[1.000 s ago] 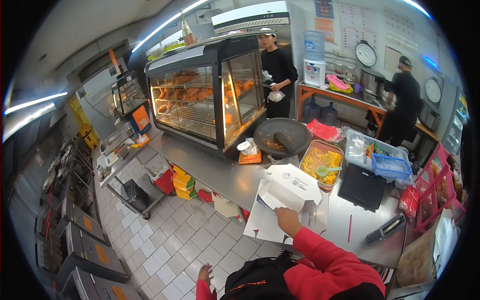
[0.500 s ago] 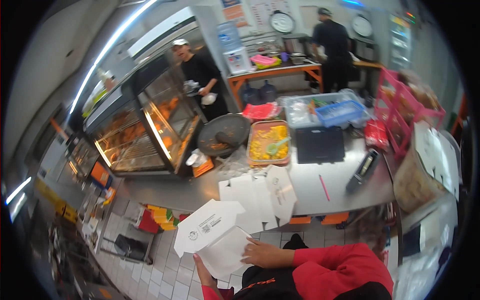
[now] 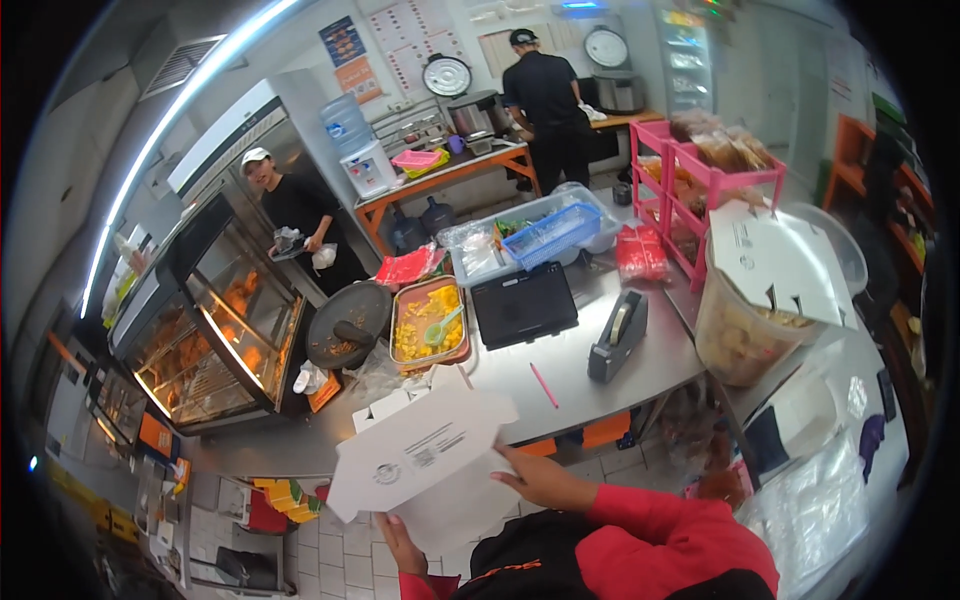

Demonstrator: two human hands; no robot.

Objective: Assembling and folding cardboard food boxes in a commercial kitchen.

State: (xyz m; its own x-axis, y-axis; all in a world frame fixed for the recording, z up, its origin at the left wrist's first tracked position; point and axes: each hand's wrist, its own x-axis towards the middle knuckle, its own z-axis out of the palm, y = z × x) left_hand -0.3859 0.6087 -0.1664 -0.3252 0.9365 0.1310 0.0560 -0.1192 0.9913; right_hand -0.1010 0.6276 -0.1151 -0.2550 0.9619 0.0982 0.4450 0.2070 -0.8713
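A white takeaway box of thin cardboard, partly folded, is held in front of my body, its printed lid panel raised toward the counter. My left hand grips its lower left edge, thumb on the inner face. My right hand holds the right side near the fold, fingers bent around the edge. Behind the held box, more white cardboard lies on the steel counter, mostly covered by the lid panel.
On the counter stand a tape dispenser, a pink pen, a black flat device, a tray of yellow food and a stone mortar. A heated display case is left, a plastic tub right. Two co-workers stand beyond.
The view has swung to the right. The box's lid panel is tilted differently and now hides more of the cardboard behind. My right hand has shifted up along the box's side; both hands keep hold.
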